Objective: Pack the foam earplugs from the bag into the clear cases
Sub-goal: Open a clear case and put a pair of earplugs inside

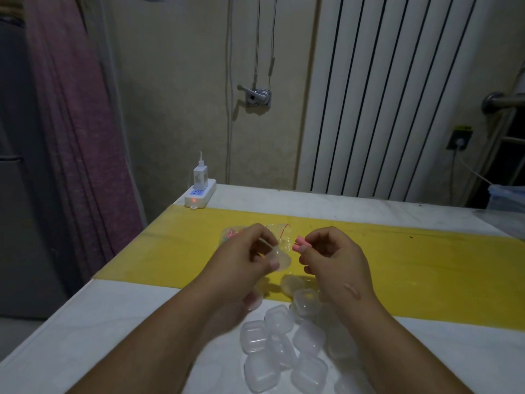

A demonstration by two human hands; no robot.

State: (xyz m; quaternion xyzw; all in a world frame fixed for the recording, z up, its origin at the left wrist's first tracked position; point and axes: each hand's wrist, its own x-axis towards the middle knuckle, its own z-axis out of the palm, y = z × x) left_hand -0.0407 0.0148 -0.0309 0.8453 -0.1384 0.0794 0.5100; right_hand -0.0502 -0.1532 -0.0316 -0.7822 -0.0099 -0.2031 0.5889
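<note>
Cases (284,354) lie heaped on the white table (85,322), all seemingly shut and empty. A careless wrist coming down could scatter them toward the near edge. Above them the left hand (244,260) curls round an open case (281,258), thumb at its rim. Just beside it, not touching, the right hand (332,260) pinches pink earplugs (299,243), two it seems, at the fingertips. Foam springs back, so a loose pinch or a hurried lid could let one pop out and roll away. Beyond, the bag (255,233) lies on the yellow strip (397,257) with more earplugs inside. Whether its mouth gapes I cannot tell, but a nudge might spill them.
</note>
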